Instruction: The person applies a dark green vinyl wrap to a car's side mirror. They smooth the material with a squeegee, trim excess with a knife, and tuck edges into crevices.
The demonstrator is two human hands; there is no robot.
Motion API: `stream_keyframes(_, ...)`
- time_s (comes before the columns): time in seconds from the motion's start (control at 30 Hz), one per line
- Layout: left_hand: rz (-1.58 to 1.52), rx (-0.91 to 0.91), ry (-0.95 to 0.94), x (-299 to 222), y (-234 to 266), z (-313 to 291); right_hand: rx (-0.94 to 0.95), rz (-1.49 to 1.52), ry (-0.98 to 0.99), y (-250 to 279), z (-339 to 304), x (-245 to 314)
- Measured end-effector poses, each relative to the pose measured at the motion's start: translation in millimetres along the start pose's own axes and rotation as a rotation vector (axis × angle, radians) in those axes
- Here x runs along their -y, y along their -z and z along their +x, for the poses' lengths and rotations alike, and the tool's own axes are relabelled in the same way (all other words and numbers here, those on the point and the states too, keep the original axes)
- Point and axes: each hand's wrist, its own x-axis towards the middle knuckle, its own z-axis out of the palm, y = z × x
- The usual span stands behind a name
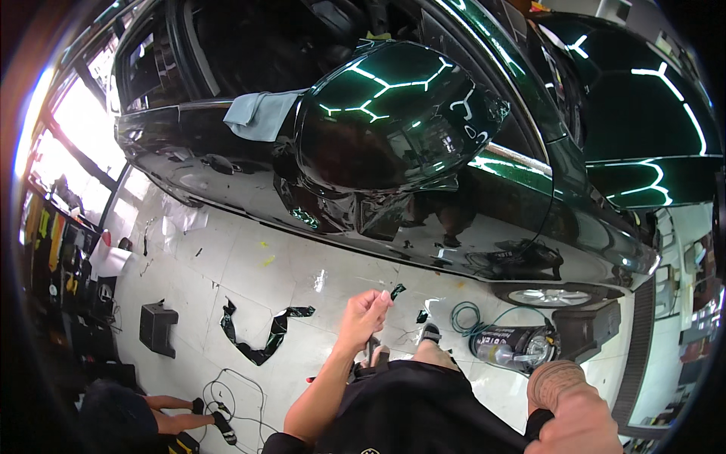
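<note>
My left hand (365,316) is raised low in front of the car door, thumb and fingers pinched on a small strip of dark green film (398,291). My right hand (558,390) is close at the lower right; its tan, wrinkled-looking end hides the fingers, and I see nothing held there. Beyond both hands stands a dark green car (499,216) with a large glossy side mirror (386,121). Loose shiny film (378,216) hangs in folds beneath the mirror. A grey-blue cloth (262,116) drapes over the window ledge to its left.
On the tiled floor lie a curved film offcut (261,352), a dark step stool (158,329), a coiled teal hose (465,318) and a black machine (518,346). Another person (121,416) is at lower left near a looped cable (261,397). A second green car (643,106) stands right.
</note>
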Motion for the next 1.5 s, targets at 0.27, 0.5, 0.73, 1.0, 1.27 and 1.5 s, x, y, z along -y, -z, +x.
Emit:
stream_keyframes(0.27, -0.483, -0.162, -0.122, -43, -80, 35, 0.049, 0.396, -0.921, -17, -12, -64)
stream_keyframes(0.5, -0.486, -0.286, -0.366, -56, -130, 74, -0.122, 0.105, -0.690, -113, -57, -172)
stream_keyframes(0.73, -1.070, -0.457, -0.360, -47, -143, 130, -0.200, 0.341, -0.656, -74, -89, -261)
stream_keyframes(1.0, -1.077, -0.212, -0.965, -18, -105, 129, -0.029, 0.574, -0.678, -11, -87, -307)
stream_keyframes(1.27, -1.109, 0.067, -0.938, -44, -143, 137, -0.374, 0.065, -0.166, 21, -45, -326)
stream_keyframes(1.5, -1.141, 0.052, -1.051, -61, -154, 145, -0.451, -0.427, 0.253, -3, 6, -320)
